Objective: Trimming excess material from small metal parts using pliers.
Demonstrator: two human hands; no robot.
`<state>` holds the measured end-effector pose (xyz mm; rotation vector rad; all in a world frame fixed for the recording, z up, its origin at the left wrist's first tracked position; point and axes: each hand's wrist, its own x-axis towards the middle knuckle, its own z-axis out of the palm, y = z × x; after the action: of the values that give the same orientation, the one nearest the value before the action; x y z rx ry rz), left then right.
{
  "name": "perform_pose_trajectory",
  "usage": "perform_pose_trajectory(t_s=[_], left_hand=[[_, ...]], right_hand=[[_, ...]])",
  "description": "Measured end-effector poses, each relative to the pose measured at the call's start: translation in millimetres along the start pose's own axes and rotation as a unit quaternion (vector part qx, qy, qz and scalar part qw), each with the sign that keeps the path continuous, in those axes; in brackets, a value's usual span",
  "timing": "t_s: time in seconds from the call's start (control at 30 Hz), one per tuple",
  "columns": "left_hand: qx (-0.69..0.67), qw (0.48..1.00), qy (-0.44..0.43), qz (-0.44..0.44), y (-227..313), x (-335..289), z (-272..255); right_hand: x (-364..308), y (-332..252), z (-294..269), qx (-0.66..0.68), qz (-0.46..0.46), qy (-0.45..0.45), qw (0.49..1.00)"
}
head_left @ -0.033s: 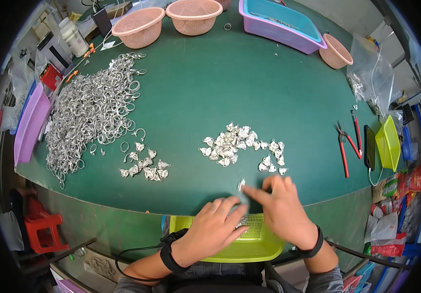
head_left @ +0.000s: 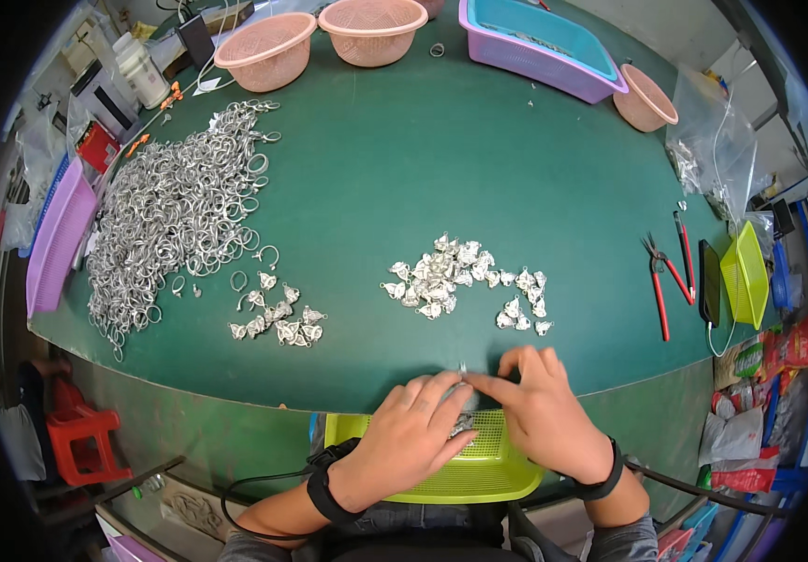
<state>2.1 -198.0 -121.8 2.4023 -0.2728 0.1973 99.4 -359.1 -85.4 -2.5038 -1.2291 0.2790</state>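
Observation:
At the table's front edge my left hand [head_left: 402,433] is closed, its fingertips pinching a small silver metal piece [head_left: 463,368]. My right hand [head_left: 554,414] meets it there, with the index finger against the same piece and the other fingers curled. The piece's shape is mostly hidden. Just below my hands sits a yellow-green basket [head_left: 479,482] holding some silver pieces [head_left: 462,426]. Ahead lies a pile of small silver charm-like castings [head_left: 437,276], with a smaller group [head_left: 521,314] to its right.
A large heap of silver rings [head_left: 175,206] covers the left side, near more loose castings [head_left: 282,323]. Red-handled pliers [head_left: 661,290] and a phone [head_left: 709,281] lie at right. Pink baskets [head_left: 373,47] and a purple basket with a blue tray [head_left: 540,61] stand at the back.
My right index finger and the small silver piece have drawn back toward my left fingertips. My left hand has barely moved.

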Motion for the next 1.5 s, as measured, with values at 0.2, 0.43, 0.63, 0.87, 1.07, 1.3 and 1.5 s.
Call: perform_pose_trajectory(t_s=[0.2,0.43,0.63,0.87,1.07,1.3,1.5], left_hand=[[0.051,0.996,-0.029,0.061,-6.7,1.3,-1.7],[0.007,0.995,-0.043,0.091,-5.8,-1.5,1.9],[0.002,0.995,-0.025,0.094,-7.6,0.7,-1.3],[-0.005,0.998,0.02,0.065,-5.1,5.2,-2.5],[0.054,0.998,-0.01,0.041,-7.4,7.9,-1.6],[0.047,0.998,-0.013,0.04,-8.6,7.3,-2.5],[0.026,0.999,0.033,0.034,-13.5,6.4,-0.9]], right_hand=[[5.3,21.2,2.5,0.02,0.083,0.094,0.992],[9.9,7.9,6.4,0.046,0.064,0.116,0.99],[14.6,2.8,19.5,0.108,0.015,0.133,0.985],[-2.9,-9.5,17.3,0.138,-0.035,0.096,0.985],[0.3,15.0,0.3,0.06,0.092,0.152,0.982],[-3.5,15.0,4.6,0.02,0.109,0.145,0.983],[9.5,11.6,20.0,0.058,0.062,0.163,0.983]])
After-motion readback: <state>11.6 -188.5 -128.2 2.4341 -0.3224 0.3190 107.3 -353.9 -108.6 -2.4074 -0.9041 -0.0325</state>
